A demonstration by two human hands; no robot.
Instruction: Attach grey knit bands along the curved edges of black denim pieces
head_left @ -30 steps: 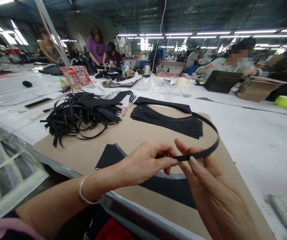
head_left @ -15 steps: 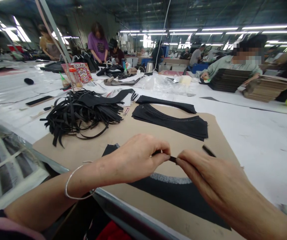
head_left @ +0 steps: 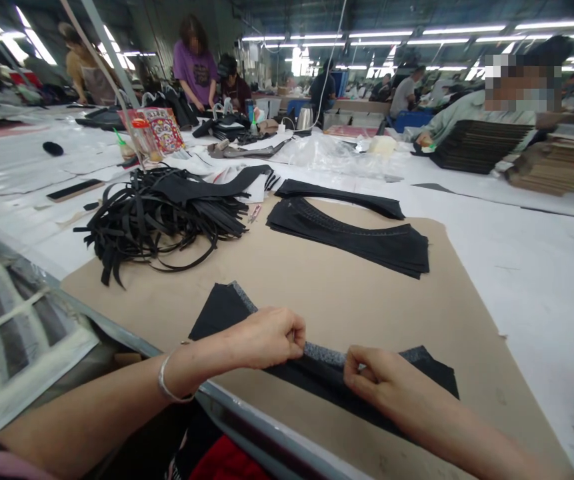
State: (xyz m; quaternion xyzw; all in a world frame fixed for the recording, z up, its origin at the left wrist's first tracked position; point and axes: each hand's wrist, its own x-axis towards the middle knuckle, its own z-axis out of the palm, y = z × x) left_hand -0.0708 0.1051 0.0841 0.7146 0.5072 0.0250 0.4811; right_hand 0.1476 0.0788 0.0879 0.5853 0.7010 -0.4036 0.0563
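A curved black fabric piece (head_left: 219, 312) with a grey foam edge lies on a brown cardboard sheet (head_left: 347, 297) near the table's front edge. My left hand (head_left: 267, 337), with a bangle at the wrist, is closed in a pinch on that grey edge. My right hand (head_left: 377, 377) is closed too, its fingertips on the same edge a little to the right. The thin black strip from the earlier frames does not show between them.
A tangled pile of black strips (head_left: 157, 220) lies at the left and a stack of curved black pieces (head_left: 351, 240) behind. Small snips (head_left: 254, 213) rest between them. Other people work at stacks of black sheets (head_left: 477, 147) and card (head_left: 557, 163) further back.
Both hands have come down from mid-air, where they held a looped black strip, to the grey edge of the near fabric piece. The strip's loop is no longer in view.
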